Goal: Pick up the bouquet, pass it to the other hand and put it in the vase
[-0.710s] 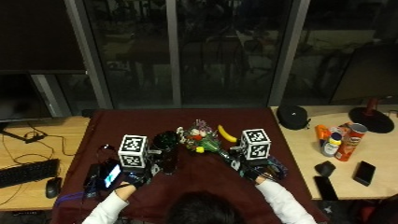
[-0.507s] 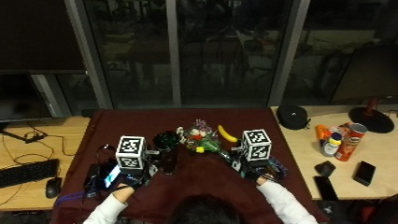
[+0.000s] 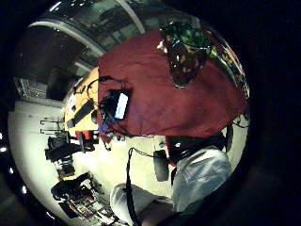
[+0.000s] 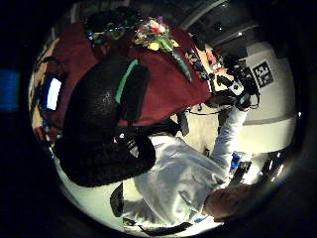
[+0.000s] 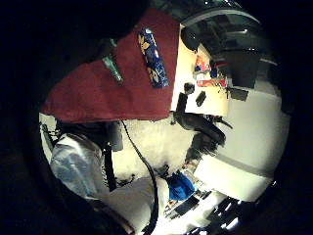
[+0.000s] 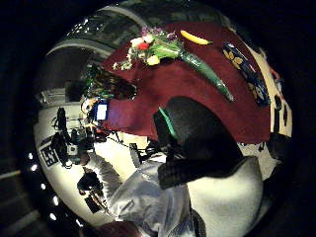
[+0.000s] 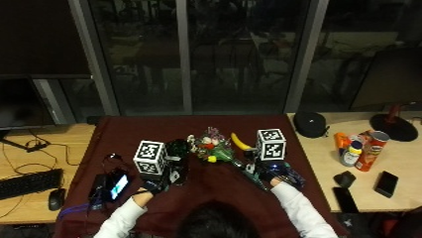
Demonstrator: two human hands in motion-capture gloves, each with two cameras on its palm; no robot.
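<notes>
Both hands, left hand (image 7: 158,184) and right hand (image 7: 274,173), hover apparently unclenched over the maroon tablecloth (image 7: 131,134) beside dark windows (image 7: 244,54); no label is legible.

Dark tall windows (image 7: 244,54) rise behind a wooden desk (image 7: 39,148) under a maroon cloth (image 7: 145,131).

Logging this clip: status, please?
Left hand and right hand open, holding nothing. Bouquet lying on the red tablecloth, vase beside it. Banana nearby, not blocking.
</notes>
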